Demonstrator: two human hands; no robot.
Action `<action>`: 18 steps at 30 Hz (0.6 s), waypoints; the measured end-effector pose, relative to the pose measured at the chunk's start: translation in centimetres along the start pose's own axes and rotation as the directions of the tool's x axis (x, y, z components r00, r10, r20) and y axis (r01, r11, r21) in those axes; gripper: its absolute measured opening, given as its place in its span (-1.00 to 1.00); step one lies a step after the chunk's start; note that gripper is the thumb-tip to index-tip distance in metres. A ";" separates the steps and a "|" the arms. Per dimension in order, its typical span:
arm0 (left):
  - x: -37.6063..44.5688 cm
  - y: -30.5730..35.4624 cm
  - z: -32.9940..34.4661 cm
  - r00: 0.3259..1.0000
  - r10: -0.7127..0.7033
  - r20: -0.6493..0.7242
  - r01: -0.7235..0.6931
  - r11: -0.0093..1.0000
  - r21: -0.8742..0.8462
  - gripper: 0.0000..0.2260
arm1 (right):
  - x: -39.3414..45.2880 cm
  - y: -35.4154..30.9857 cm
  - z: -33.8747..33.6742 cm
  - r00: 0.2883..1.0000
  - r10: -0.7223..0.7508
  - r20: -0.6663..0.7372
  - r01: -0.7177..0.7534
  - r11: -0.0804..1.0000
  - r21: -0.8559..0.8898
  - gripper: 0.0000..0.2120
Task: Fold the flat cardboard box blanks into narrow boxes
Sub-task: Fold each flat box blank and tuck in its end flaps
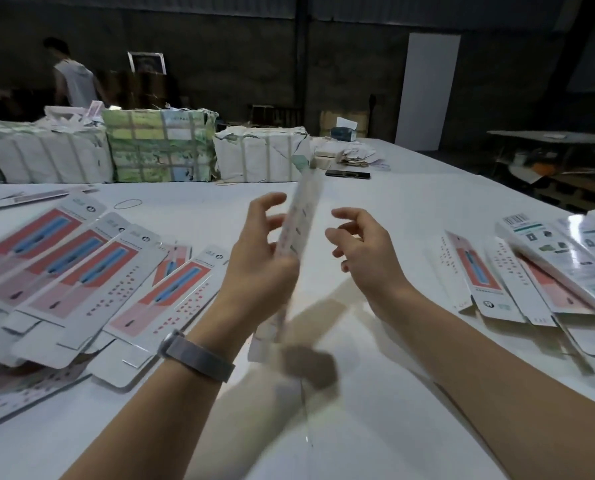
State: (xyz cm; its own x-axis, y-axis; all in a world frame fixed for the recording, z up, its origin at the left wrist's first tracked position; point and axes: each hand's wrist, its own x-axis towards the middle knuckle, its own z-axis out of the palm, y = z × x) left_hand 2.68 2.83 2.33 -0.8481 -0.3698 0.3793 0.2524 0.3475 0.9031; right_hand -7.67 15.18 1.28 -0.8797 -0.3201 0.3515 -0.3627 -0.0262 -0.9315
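Observation:
A long narrow white box [301,216], blurred by motion, stands nearly upright above the middle of the white table [410,202]. My left hand [261,258] holds it, thumb and fingers curled round its middle. My right hand [362,251] hovers just to the right, fingers loosely curled, apart from the box and holding nothing. Several boxes with pink and blue print [81,265] lie overlapping on the left. Several flat blanks [517,278] lie fanned out on the right.
Wrapped bundles [157,143] line the table's far side. A black phone [347,174] and a rubber band [128,203] lie beyond my hands. A person [73,77] stands far left at the back. Another table [552,136] stands at right.

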 end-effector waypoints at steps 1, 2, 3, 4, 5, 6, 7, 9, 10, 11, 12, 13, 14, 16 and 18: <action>0.0 0.2 -0.2 1.000 -0.030 0.005 0.031 0.994 -0.103 -0.32 | 0.0 -0.2 -0.1 1.000 -0.008 -0.005 0.009 1.000 0.027 -0.82; 0.0 0.3 -0.4 0.997 -0.069 0.025 0.072 0.980 -0.184 -0.30 | -0.1 -0.5 -0.2 1.000 -0.018 0.001 0.018 0.999 0.049 -0.80; -0.1 0.4 -0.4 0.993 -0.105 0.057 0.116 0.965 -0.236 -0.26 | -0.2 -0.7 -0.3 0.999 -0.030 0.015 0.029 0.997 0.069 -0.78; -0.1 0.4 -0.3 0.986 -0.134 0.096 0.155 0.951 -0.268 -0.24 | -0.4 -1.0 -0.3 0.998 -0.044 0.034 0.041 0.995 0.096 -0.77; -0.2 0.4 -0.1 0.979 -0.154 0.131 0.187 0.938 -0.293 -0.23 | -0.6 -1.2 -0.3 0.996 -0.062 0.057 0.054 0.990 0.127 -0.77; -0.3 0.4 0.1 0.974 -0.163 0.159 0.208 0.922 -0.327 -0.23 | -0.9 -1.3 -0.3 0.993 -0.084 0.083 0.072 0.987 0.145 -0.77; -0.4 0.3 0.3 0.972 -0.158 0.175 0.214 0.905 -0.367 -0.24 | -1.1 -1.3 -0.1 0.988 -0.110 0.109 0.094 0.985 0.143 -0.75; -0.5 0.2 0.5 0.978 -0.123 0.171 0.188 0.876 -0.445 -0.29 | -1.6 -1.4 0.3 0.976 -0.154 0.155 0.140 0.985 0.100 -0.75; -0.5 0.2 0.5 0.981 -0.108 0.160 0.173 0.858 -0.484 -0.35 | -1.8 -1.3 0.6 0.973 -0.163 0.165 0.152 0.985 0.080 -0.74; -0.5 0.2 0.6 0.982 -0.100 0.157 0.169 0.835 -0.523 -0.42 | -2.0 -1.2 0.8 0.972 -0.165 0.168 0.156 0.986 0.066 -0.72; -0.5 0.3 0.7 0.981 -0.103 0.165 0.179 0.810 -0.559 -0.50 | -2.1 -1.1 1.0 0.972 -0.166 0.167 0.159 0.986 0.051 -0.70; -0.6 0.3 0.8 0.977 -0.114 0.181 0.200 0.781 -0.591 -0.59 | -2.2 -1.0 1.0 0.971 -0.170 0.167 0.169 0.985 0.024 -0.68; -0.7 0.3 0.8 0.970 -0.126 0.206 0.228 0.755 -0.615 -0.65 | -2.3 -1.0 1.1 0.970 -0.176 0.167 0.181 0.983 -0.013 -0.67; -0.9 0.3 0.7 0.956 -0.163 0.245 0.284 0.726 -0.626 -0.61 | -2.3 -0.9 1.1 0.970 -0.182 0.162 0.197 0.977 -0.085 -0.68; -0.9 0.3 0.8 0.950 -0.165 0.265 0.295 0.748 -0.594 -0.57 | -2.3 -0.9 1.1 0.973 -0.181 0.140 0.195 0.976 -0.093 -0.69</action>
State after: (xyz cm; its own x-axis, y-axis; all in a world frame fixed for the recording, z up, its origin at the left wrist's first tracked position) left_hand 3.17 3.96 2.10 -0.9708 -0.1802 0.1582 0.2149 -0.3610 0.9075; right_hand -5.01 14.88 1.22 -0.7475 -0.4396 0.4981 -0.5546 0.0002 -0.8321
